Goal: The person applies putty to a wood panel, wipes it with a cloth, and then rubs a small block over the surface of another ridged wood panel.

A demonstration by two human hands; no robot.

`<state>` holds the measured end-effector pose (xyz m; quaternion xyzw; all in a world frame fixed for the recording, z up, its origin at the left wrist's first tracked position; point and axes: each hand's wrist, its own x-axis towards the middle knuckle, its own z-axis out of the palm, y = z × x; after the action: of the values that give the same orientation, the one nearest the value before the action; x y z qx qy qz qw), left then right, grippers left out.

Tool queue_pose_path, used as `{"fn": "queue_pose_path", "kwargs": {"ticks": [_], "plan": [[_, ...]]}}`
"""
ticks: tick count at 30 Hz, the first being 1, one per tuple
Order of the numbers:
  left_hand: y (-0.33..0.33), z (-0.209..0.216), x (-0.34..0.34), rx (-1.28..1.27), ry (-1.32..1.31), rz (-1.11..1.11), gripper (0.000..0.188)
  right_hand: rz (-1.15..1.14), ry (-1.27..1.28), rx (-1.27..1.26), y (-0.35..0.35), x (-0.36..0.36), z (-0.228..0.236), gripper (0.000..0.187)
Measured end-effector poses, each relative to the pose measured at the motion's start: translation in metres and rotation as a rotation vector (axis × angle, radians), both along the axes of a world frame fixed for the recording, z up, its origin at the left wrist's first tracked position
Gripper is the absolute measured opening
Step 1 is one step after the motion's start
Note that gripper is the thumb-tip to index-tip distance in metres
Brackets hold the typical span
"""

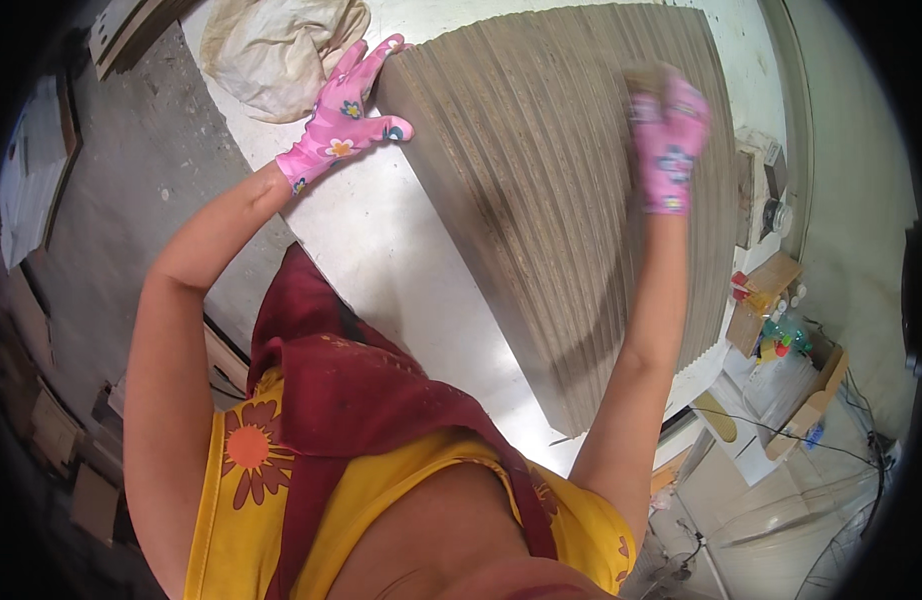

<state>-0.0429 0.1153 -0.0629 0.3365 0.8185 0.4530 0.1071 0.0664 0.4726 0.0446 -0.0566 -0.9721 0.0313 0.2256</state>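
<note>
A large block of brown-grey boards (541,180), stacked side by side with their ridged edges facing up, lies across the white table (401,240). Pink flowered gloves cover both hands. My left hand (346,120) is spread at the block's far left corner, thumb and fingers stretched out against it. Over the far right part of the ridged surface, my right hand (669,140) is closed round a small brownish pad-like thing (645,76). Motion smears this hand, so the exact kind of thing in it cannot be made out.
A crumpled off-white cloth (276,55) lies at the table's far left. Along the right side stand a cardboard box (821,400), small bottles (786,330) and a glass jar (778,217). A dark cable (771,428) runs beside the box.
</note>
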Motion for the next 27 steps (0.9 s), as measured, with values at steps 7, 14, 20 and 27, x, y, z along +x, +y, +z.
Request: {"fn": "queue_pose_path", "kwargs": {"ticks": [7, 14, 20, 27], "plan": [[-0.002, -0.006, 0.003, 0.041, 0.011, -0.009, 0.099, -0.196, -0.050, -0.687, -0.029, 0.000, 0.018, 0.044], [-0.002, -0.014, -0.001, 0.095, 0.097, -0.056, 0.101, 0.352, -0.166, -0.184, -0.141, -0.035, -0.006, 0.046], [0.004, -0.017, 0.000, 0.143, 0.155, -0.052, 0.101, -0.327, 0.038, 0.029, 0.050, -0.028, -0.008, 0.045], [0.001, -0.019, -0.003, 0.241, 0.126, -0.048, 0.101, 0.443, -0.227, -0.276, -0.182, -0.043, 0.006, 0.049]]}}
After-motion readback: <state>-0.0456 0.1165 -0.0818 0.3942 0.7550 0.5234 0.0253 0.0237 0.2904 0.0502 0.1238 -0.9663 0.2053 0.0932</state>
